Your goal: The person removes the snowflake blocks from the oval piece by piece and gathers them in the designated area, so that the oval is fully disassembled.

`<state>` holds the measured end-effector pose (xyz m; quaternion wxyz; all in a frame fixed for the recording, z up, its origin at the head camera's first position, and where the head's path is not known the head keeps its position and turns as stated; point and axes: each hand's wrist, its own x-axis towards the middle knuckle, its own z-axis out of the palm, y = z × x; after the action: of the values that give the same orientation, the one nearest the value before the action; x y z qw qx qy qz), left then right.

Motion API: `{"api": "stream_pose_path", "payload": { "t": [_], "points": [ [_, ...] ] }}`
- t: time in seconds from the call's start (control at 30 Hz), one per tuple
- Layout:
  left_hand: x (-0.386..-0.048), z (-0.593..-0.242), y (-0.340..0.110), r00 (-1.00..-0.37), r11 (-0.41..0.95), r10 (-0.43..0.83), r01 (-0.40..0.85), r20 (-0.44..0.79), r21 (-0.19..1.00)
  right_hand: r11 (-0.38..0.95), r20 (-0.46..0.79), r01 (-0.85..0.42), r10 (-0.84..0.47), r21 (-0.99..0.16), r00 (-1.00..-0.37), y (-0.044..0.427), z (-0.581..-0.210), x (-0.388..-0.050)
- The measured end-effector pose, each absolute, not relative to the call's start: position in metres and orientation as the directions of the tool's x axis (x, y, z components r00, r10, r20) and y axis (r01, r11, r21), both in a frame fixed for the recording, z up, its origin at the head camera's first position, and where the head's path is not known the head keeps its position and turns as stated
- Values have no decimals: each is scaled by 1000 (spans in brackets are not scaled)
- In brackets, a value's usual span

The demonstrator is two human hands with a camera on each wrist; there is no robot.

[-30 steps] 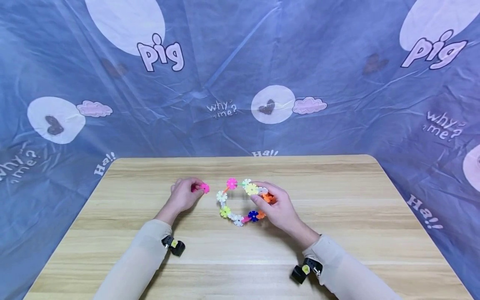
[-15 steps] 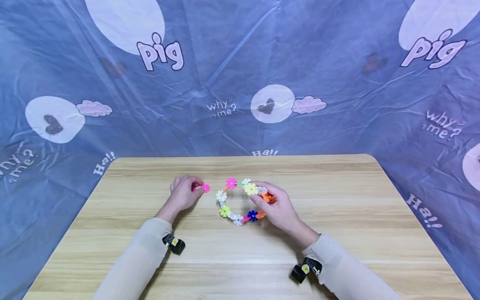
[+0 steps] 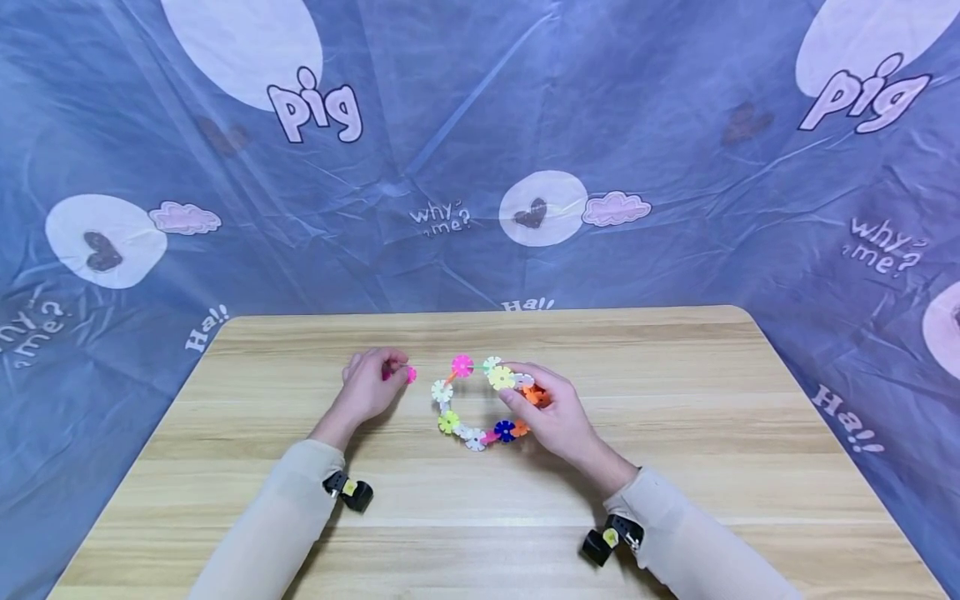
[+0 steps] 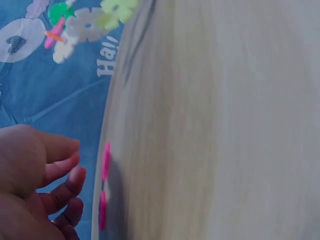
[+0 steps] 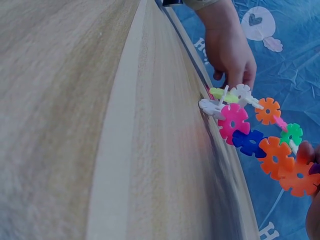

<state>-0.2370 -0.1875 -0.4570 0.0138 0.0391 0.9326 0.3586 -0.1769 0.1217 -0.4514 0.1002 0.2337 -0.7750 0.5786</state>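
My right hand (image 3: 558, 412) grips the right side of a ring of linked, many-coloured notched discs, near a pale yellow disc (image 3: 502, 377). In the right wrist view, part of this hand (image 5: 311, 160) is at an orange disc (image 5: 299, 176) at the right edge. Left of the ring, my left hand (image 3: 367, 387) is over a pink disc (image 3: 411, 375). The left wrist view shows its loosely bent fingers (image 4: 67, 190) beside two pink pieces, seen edge-on, one above (image 4: 105, 161) the other (image 4: 102, 211), with a gap between fingers and pieces.
A pale wooden table (image 3: 480, 533) lies under both hands. Behind and beside it hangs a blue printed cloth (image 3: 420, 125). Each wrist carries a black strapped camera, one at the left (image 3: 358, 495) and one at the right (image 3: 597, 547).
My left fingers have shifted slightly and cover a little more of the pink disc. The right hand and the ring have hardly moved.
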Motion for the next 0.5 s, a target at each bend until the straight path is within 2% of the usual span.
{"api": "stream_pose_path", "payload": {
  "t": [0.3,0.5],
  "points": [
    [-233,-444,-175,-989,523,122,131,78,842,218,437,-483,-229,-848,-870,120,-452,-180],
    [-228,-436,-166,-977,467,180,187,115,864,218,425,-471,-226,-855,-876,117,-451,-181]
  ]
}}
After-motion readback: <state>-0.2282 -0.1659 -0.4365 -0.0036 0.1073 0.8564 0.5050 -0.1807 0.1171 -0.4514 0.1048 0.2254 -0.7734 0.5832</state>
